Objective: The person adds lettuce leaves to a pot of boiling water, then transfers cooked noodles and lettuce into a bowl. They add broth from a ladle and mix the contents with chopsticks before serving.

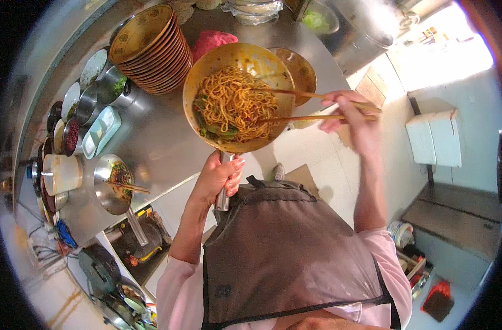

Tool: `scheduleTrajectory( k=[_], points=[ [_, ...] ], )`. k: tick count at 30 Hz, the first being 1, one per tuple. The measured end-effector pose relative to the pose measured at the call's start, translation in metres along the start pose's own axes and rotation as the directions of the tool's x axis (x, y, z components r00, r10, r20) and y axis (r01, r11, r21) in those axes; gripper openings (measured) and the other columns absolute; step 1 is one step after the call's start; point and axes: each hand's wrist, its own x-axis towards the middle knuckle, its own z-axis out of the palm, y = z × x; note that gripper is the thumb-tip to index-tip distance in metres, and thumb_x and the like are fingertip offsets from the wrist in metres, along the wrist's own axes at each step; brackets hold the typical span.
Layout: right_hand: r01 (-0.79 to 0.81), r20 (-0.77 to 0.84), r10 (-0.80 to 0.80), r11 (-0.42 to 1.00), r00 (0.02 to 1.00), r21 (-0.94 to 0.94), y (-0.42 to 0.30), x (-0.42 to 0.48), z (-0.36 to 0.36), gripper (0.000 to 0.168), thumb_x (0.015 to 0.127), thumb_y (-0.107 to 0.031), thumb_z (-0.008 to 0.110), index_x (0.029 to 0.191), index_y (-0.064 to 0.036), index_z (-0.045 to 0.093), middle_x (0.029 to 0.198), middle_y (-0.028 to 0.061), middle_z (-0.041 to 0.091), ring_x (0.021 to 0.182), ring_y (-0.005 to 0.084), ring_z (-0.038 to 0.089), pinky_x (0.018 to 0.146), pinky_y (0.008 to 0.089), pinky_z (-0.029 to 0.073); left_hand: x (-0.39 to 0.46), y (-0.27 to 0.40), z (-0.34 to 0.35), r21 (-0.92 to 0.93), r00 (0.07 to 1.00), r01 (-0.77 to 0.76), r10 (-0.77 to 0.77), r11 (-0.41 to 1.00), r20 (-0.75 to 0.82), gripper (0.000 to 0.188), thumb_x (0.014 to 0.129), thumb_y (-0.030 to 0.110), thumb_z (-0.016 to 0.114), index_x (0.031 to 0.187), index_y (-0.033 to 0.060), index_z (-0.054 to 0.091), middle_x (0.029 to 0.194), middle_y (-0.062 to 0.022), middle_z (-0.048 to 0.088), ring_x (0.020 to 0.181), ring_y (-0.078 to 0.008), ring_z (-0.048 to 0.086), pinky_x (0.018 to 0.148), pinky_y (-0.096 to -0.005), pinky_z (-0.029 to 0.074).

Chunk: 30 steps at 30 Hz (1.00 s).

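Observation:
A metal pan (255, 53) hangs over the counter edge, with my left hand (223, 175) wrapped around its steel handle (222, 200). Inside lie sauced noodles (238, 105) with dark green leaves (218, 132) along the lower left side. My right hand (354, 117) grips a pair of wooden chopsticks (312, 94), spread apart, their tips among the noodles. Partly hidden behind the pan's right rim is a brown patterned bowl (304, 76). The right hand is slightly blurred.
Stacked brown bowls (152, 53) stand on the steel counter (152, 123) near a pink cloth (213, 41). Several ingredient containers (71, 134) line the left side. A second steel pan (112, 185) holds sauce and chopsticks. At upper right is a large metal pot (362, 45).

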Motion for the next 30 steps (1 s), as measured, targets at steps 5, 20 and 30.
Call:
scheduleTrajectory(
  k=[5, 20, 30],
  points=[
    [0.115, -0.087, -0.094, 0.951, 0.992, 0.287, 0.031, 0.028, -0.013, 0.032, 0.105, -0.021, 0.049, 0.106, 0.008, 0.061, 0.086, 0.0178, 0.067, 0.064, 0.0304, 0.07, 0.06, 0.0361, 0.06, 0.021, -0.022, 0.064, -0.049, 0.999, -0.023, 0.02, 0.999, -0.048, 0.021, 0.092, 0.008, 0.063, 0.099, 0.0068, 0.043, 0.062, 0.0016, 0.041, 0.04, -0.0067, 0.039, 0.034, -0.0248, 0.034],
    [0.11, 0.024, -0.117, 0.974, 0.993, 0.199, -0.003, 0.057, -0.081, 0.029, 0.103, -0.022, 0.052, 0.106, 0.004, 0.065, 0.085, 0.0109, 0.067, 0.055, 0.0206, 0.067, 0.05, 0.0302, 0.056, 0.056, -0.005, 0.079, -0.081, 0.997, -0.073, 0.075, 0.994, 0.021, 0.016, 0.094, 0.008, 0.062, 0.091, 0.0067, 0.046, 0.066, 0.0027, 0.045, 0.045, -0.0042, 0.041, 0.035, -0.0226, 0.034],
    [-0.038, -0.098, 0.136, 0.749, 0.986, 0.661, 0.077, 0.069, -0.047, 0.03, 0.103, -0.022, 0.051, 0.104, 0.006, 0.062, 0.086, 0.0154, 0.068, 0.064, 0.0251, 0.07, 0.057, 0.0292, 0.061, 0.077, 0.007, 0.077, -0.014, 0.994, -0.061, 0.062, 0.998, 0.087, 0.018, 0.092, 0.008, 0.064, 0.097, 0.0063, 0.046, 0.068, 0.0017, 0.046, 0.046, -0.0053, 0.043, 0.037, -0.0242, 0.036]
  ],
)
